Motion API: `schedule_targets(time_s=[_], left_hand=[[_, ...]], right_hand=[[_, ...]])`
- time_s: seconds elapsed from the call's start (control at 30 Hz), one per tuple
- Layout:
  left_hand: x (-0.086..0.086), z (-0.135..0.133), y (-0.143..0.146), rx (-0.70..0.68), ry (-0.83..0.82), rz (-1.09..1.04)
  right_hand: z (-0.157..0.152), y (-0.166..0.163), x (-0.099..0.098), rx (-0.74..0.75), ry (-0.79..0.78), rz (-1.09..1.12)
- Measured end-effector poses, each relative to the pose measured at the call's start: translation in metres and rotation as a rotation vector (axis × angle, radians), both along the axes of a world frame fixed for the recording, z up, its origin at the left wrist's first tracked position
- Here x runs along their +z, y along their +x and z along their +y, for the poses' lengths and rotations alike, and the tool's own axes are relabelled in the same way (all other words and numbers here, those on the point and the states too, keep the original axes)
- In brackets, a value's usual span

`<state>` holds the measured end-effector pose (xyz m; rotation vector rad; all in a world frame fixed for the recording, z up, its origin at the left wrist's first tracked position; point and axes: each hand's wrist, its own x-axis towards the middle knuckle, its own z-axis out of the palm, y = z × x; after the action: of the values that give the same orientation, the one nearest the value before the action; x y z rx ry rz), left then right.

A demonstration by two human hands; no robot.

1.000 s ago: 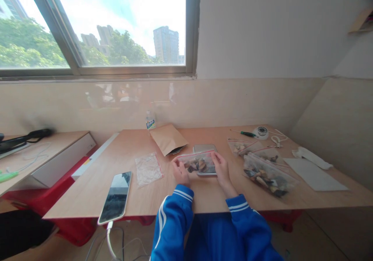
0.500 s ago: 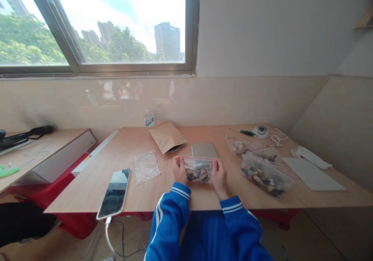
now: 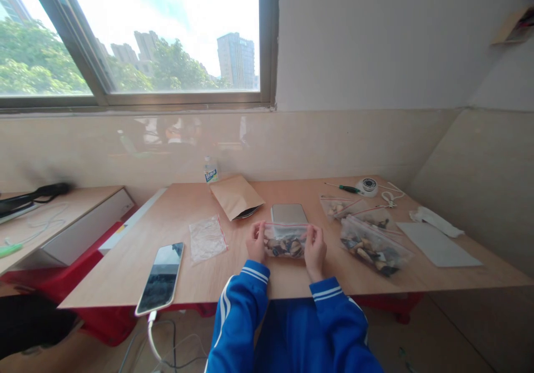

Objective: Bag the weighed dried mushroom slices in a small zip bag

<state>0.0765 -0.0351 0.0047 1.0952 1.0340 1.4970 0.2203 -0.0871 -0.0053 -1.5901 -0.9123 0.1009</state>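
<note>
A small clear zip bag [image 3: 285, 242] with a red seal strip, filled with dark and tan pieces, stands upright between my two hands near the table's front edge. My left hand [image 3: 255, 242] pinches its upper left corner. My right hand [image 3: 315, 245] pinches its upper right corner. Both hands are closed on the bag's top edge. Just behind the bag lies a small flat silver scale [image 3: 287, 213].
An empty clear zip bag [image 3: 206, 238] and a phone [image 3: 161, 277] on a cable lie to the left. A brown paper envelope [image 3: 235, 195] and small bottle [image 3: 210, 170] sit behind. Right: more filled bags [image 3: 370, 247], a screwdriver [image 3: 342, 187], white paper [image 3: 434, 243]. The wooden table [image 3: 125, 262] ends close to me.
The bag came off the silver scale toward me and was turned upright; both hands moved with it to the table's front.
</note>
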Motion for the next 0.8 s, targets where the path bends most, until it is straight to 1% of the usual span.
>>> schedule_targets(time_s=[0.1, 0.2, 0.3, 0.5, 0.7, 0.8], left_hand=[[-0.001, 0.002, 0.0, 0.0, -0.01, 0.016], [-0.004, 0.005, 0.0, -0.002, -0.031, 0.03], [-0.006, 0.006, 0.0, -0.032, -0.02, 0.024], [-0.008, 0.004, -0.001, -0.043, -0.017, 0.01], [-0.012, 0.007, -0.003, -0.008, 0.019, 0.034], [-0.011, 0.007, -0.003, 0.024, 0.032, 0.069]], right_hand=[[0.001, 0.0, -0.001, -0.078, -0.02, 0.012], [0.001, 0.002, -0.002, -0.102, -0.003, 0.027], [0.002, 0.003, -0.002, -0.096, 0.039, 0.046], [0.002, 0.004, -0.003, -0.072, 0.089, 0.027], [0.004, 0.005, -0.004, -0.034, 0.085, -0.021], [0.004, 0.005, -0.004, -0.028, 0.093, -0.03]])
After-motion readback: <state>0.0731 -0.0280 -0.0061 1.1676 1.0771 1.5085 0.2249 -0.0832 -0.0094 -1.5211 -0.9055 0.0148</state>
